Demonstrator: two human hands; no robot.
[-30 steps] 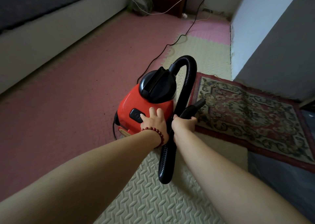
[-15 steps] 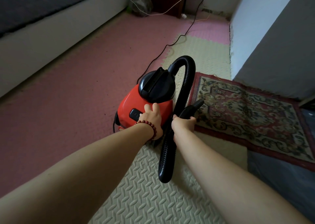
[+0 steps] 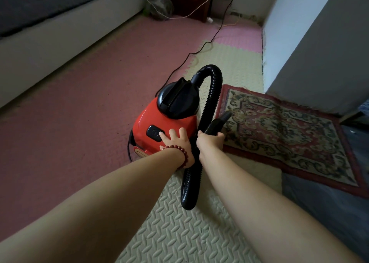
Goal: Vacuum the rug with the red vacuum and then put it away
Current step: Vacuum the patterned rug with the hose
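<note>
The red vacuum (image 3: 165,126) sits on the floor where the pink mat (image 3: 79,112) meets the cream foam mat (image 3: 179,238), with a black domed lid (image 3: 177,100) on top. The left hand (image 3: 175,140) lies on the vacuum's near red face, fingers straight and spread, gripping nothing. Its thumb tip touches the black switch (image 3: 153,132) set into that face, and a bracelet (image 3: 184,154) of dark red beads circles the wrist.

Just to the right of the vacuum, the right hand (image 3: 209,140) has its fingers curled tightly round the black nozzle (image 3: 221,120). The nozzle's tip points away from the person and shows against the border of the rug (image 3: 283,130); I cannot tell whether it touches.

The ribbed black hose (image 3: 216,82) rises from behind the lid and arches over to the vacuum's right side. It then runs down between the two wrists and loops on the cream mat, nearer the person than the vacuum.

The patterned rug, edged in dark red, lies flat to the right of the vacuum, its left edge just beside the hose. A thin black cord (image 3: 199,50) trails across the floor on the vacuum's far side. Beyond the vacuum to the right stands a pale wall corner (image 3: 319,42).
</note>
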